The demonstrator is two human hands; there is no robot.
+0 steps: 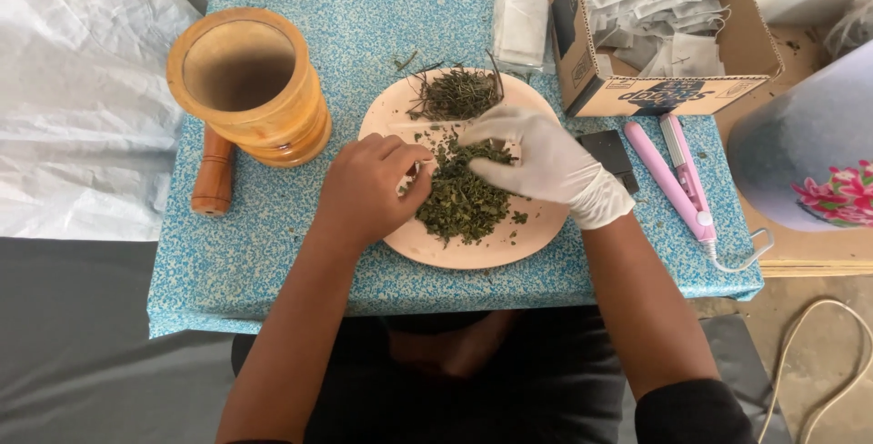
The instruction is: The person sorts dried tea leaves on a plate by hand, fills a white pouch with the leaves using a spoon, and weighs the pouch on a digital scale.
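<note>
A pale pink plate [427, 249] lies on a small table with a blue speckled cover [273, 253]. It holds a heap of dried green leaves [464, 208] in the middle and a bundle of bare stems [455, 94] at its far edge. My left hand [368, 189], bare, rests on the plate's left side with its fingers pinched on a bit of leaf or stem. My right hand [536, 162] wears a white glove and presses its fingertips into the top of the leaf heap.
A wooden mortar [250, 85] stands at the table's left, its pestle [214, 176] lying beside it. A cardboard box of small white bags [655, 26] sits at the back right. A pink sealing iron [677, 180] and a dark flat object [609, 153] lie right of the plate.
</note>
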